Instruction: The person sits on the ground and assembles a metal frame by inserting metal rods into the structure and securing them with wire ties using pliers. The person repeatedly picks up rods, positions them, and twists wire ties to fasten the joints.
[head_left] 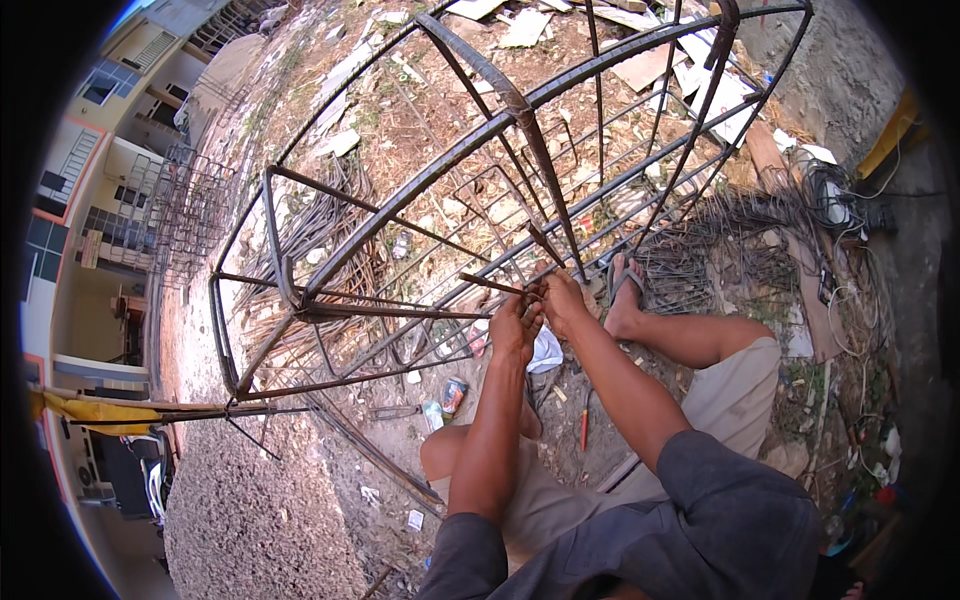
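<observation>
A rusty rebar cage (300, 290) of long bars and square ties lies tilted on the ground in front of me. My left hand (515, 328) and my right hand (560, 300) meet at one crossing of a long bar and a tie (528, 292). Both hands have their fingers closed around that joint; thin wire may be between them, but it is too small to tell. My right foot in a sandal (625, 285) rests on the ground just right of the hands, under the cage.
Bundles of bent rebar ties (720, 240) lie to the right. Cables and a power strip (835, 205) sit at the far right. A finished cage (185, 215) stands at left near buildings. Cans and litter (445, 400) lie below the hands. Gravel (250, 500) covers the lower left.
</observation>
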